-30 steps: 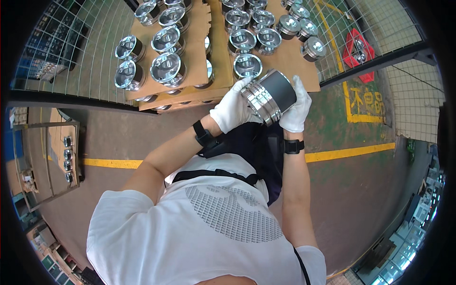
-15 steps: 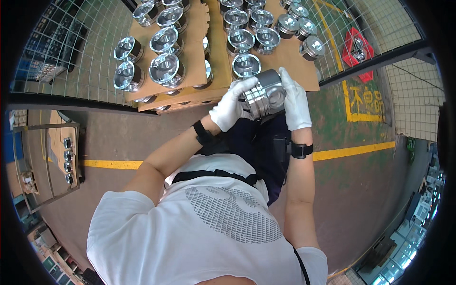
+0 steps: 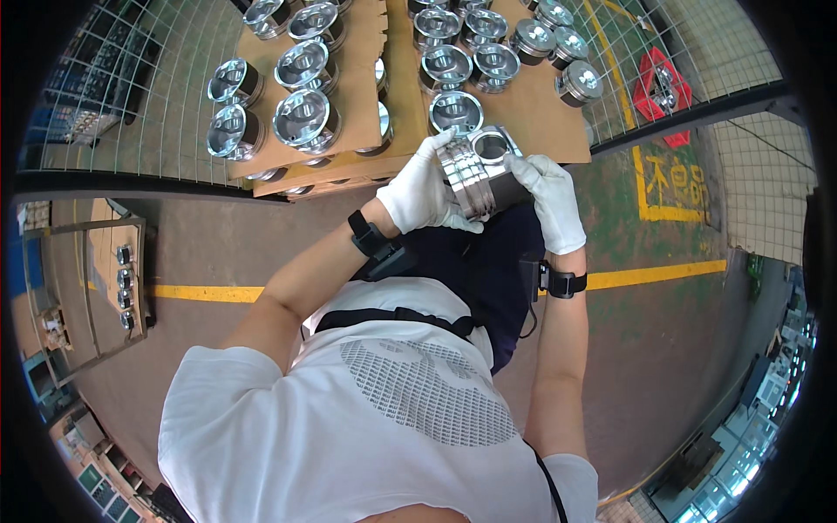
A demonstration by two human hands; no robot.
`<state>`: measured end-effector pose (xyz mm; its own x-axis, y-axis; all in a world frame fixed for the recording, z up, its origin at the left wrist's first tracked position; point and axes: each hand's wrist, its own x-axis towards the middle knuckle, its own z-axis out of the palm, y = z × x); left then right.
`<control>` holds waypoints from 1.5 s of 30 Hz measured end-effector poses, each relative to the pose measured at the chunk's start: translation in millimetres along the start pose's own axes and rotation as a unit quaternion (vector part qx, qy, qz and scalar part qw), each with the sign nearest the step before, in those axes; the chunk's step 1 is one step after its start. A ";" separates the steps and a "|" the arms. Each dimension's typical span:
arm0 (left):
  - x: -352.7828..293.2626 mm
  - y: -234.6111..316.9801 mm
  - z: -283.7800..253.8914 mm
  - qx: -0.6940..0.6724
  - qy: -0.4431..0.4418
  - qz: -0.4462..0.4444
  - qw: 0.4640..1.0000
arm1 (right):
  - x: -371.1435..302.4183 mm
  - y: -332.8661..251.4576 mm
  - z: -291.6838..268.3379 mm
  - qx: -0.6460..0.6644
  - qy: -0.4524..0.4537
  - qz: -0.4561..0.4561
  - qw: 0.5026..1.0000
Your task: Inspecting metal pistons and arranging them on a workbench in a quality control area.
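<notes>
Between my two white-gloved hands is a metal engine piston (image 3: 476, 177), lying on its side, with its ring grooves toward the left and its round pin hole facing up. My left hand (image 3: 425, 187) wraps the grooved crown end, thumb on the far edge and fingers underneath. On the right, my right hand (image 3: 551, 196) grips the dark-coated skirt near the pin hole, its fingertips at the hole's edge. Just beyond, a standing piston (image 3: 455, 114) sits on the cardboard sheet (image 3: 540, 131) of the stack.
Several more pistons (image 3: 305, 118) stand on the left cardboard layer (image 3: 358, 105). Wire mesh fencing with a dark rail (image 3: 131, 187) flanks the stack. A red bin (image 3: 649, 87) with metal parts is beyond the right fence. At far left stands a framed cart (image 3: 87, 296) with pistons.
The piston has been turned, so its pin hole now faces upward. My right hand has shifted from its far side down to the skirt's near right, fingers bent.
</notes>
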<state>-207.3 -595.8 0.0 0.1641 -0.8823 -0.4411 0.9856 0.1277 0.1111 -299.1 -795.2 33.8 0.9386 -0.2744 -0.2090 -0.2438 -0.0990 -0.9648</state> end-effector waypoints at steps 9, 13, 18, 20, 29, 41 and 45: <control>10.3 -13.5 -7.0 0.097 0.043 0.089 0.990 | 5.4 -2.5 -0.9 -0.378 0.010 -0.277 0.883; 6.3 -11.9 -0.9 0.097 0.040 0.066 0.992 | 11.1 -0.8 5.5 -0.288 0.028 -0.231 0.929; -2.8 -3.3 -12.7 0.053 -0.019 0.026 0.998 | 0.3 -46.9 -0.5 -0.157 0.091 -0.048 0.982; 0.0 -3.0 -18.2 0.041 -0.027 0.041 0.998 | -2.4 -59.9 -4.2 -0.051 0.164 0.027 0.985; 8.3 8.0 -17.7 0.004 0.042 0.085 0.995 | -13.5 -34.8 -14.0 -0.072 0.058 0.120 0.988; 36.7 10.2 -0.9 -0.003 -0.007 -0.011 1.000 | 11.4 -3.9 -20.9 0.015 0.005 0.216 0.976; 54.9 21.0 -15.7 0.004 -0.156 -0.017 0.988 | 48.9 9.9 -49.9 0.027 0.058 0.202 0.977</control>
<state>-176.9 -634.4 -35.9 0.1086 -0.9827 -0.1497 0.9898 0.0929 0.1082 -267.9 -857.3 21.9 0.7337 -0.3870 -0.5585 -0.5728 0.0900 -0.8148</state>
